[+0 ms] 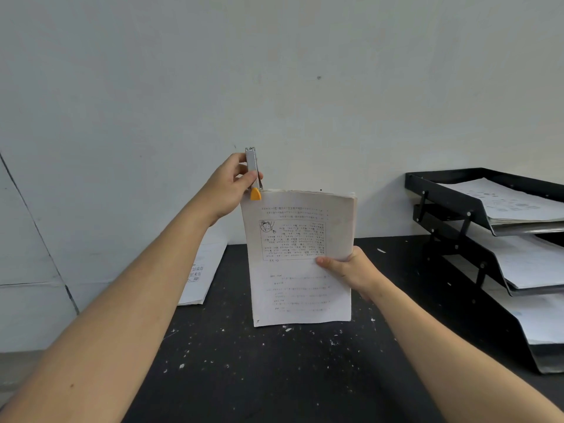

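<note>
The stack (300,288) of printed sheets is being held upright over the middle of the bench (274,377), its face turned toward the person. I cannot tell whether its bottom edge is touching the dark top. A boxed block of print with a small drawing in one corner is showing on the front page. The right hand (351,271) is gripping the stack at its right edge, about halfway up, with the thumb lying across the front page and the fingers hidden behind. At the stack's top left corner a stapler (253,169) is standing almost upright, its silver body above and its orange end meeting the paper's corner. The left hand (227,187) is pinching the stapler between thumb and fingers. The bench itself is black and speckled with white flecks. At its left edge, against the wall (274,71), more sheets (203,270) are lying in a loose pile, partly hidden by the left forearm. Along the right edge a rack of black trays (442,174) is standing in three tiers, and paper is lying in each tier.
</note>
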### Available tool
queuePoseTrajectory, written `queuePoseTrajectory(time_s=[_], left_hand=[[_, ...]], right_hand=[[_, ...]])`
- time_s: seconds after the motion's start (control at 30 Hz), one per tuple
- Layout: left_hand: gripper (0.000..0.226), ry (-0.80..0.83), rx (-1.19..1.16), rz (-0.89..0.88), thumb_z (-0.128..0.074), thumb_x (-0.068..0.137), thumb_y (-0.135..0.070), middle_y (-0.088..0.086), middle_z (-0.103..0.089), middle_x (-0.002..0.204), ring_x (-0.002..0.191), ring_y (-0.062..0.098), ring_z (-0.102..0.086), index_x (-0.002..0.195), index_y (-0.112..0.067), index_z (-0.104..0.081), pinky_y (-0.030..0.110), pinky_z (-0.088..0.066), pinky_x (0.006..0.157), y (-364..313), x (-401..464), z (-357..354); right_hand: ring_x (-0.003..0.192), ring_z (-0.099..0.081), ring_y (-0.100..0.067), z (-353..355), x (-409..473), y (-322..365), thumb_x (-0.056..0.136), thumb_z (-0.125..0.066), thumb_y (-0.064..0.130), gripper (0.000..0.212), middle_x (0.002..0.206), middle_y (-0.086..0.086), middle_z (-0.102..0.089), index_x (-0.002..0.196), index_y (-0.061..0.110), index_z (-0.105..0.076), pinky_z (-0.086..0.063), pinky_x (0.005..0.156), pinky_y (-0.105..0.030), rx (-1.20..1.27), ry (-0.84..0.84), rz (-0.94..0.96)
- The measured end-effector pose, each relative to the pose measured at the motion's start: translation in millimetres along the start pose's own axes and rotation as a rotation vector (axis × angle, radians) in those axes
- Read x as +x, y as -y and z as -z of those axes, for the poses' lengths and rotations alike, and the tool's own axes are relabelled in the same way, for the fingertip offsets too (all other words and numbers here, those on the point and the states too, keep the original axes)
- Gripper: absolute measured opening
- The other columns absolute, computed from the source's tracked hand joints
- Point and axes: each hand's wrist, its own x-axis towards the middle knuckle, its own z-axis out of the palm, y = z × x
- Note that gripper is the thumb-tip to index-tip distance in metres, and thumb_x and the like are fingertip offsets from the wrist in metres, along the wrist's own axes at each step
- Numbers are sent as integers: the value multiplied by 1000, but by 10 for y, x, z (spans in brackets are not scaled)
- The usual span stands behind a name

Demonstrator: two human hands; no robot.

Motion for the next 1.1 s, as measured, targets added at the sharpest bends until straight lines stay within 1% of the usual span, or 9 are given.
queuePoseTrajectory(time_s=[0.13,0.37,0.5,0.57,0.67,0.8,0.87,0.97,1.1], left_hand=[[21,28,30,28,-47,107,-19,3,-69,112,92,15,-63,127,-18,-54,19,-50,79,13,2,-6],[21,73,51,-10,-47,108,-20,1,-69,110,97,15,-63,126,-24,-56,15,-51,78,-50,-45,29],[24,97,87,-14,-53,105,-20,9,-66,119,107,31,-66,129,-25,-56,43,-58,94,-47,-78,28],[24,91,106,-28,-58,102,-19,8,-65,117,105,30,-68,125,-24,-57,48,-58,94,-57,-90,40],[23,87,203,-60,-60,100,-20,1,-65,118,103,25,-69,122,-25,-56,46,-57,92,-80,-80,54],[25,110,203,-82,-53,102,-10,-2,-67,120,105,19,-68,120,-27,-55,23,-51,82,-135,-66,74],[27,119,197,-94,-50,104,-8,-3,-67,120,102,16,-69,125,-25,-55,20,-49,82,-177,-72,85],[29,131,209,-97,-50,104,-11,-4,-68,120,105,18,-69,127,-27,-56,25,-51,88,-185,-70,95],[27,120,265,-93,-56,101,-17,-3,-68,118,103,21,-70,125,-30,-57,44,-53,98,-123,-55,63]], right_hand=[[106,-75,-23,0,7,-3,91,-78,17,26,117,0,-78,117,18,-75,-63,90,-44,-10,-16,-13],[106,-76,-21,-1,6,2,92,-77,17,27,117,4,-78,118,20,-75,-63,88,-40,-12,-5,-12],[108,-75,-24,8,19,-17,91,-78,17,31,120,-1,-77,122,16,-74,-62,93,-47,-3,-9,-24],[107,-75,-24,9,19,-17,91,-77,15,31,119,-1,-78,122,15,-74,-62,93,-48,0,-10,-25],[106,-76,-25,14,30,-30,91,-77,15,30,118,-2,-78,121,15,-74,-62,93,-49,3,-17,-28],[106,-76,-23,19,33,-33,91,-78,16,30,118,0,-78,121,17,-74,-61,93,-50,-5,-20,-31],[105,-76,-23,18,32,-32,91,-78,16,30,118,1,-78,121,18,-74,-62,93,-49,-15,-21,-28],[107,-75,-25,23,40,-41,91,-78,17,30,120,-1,-77,121,18,-74,-61,94,-51,-15,-20,-33],[109,-74,-26,28,44,-41,91,-78,18,30,121,-2,-76,121,19,-73,-60,94,-53,-22,-14,-32]])
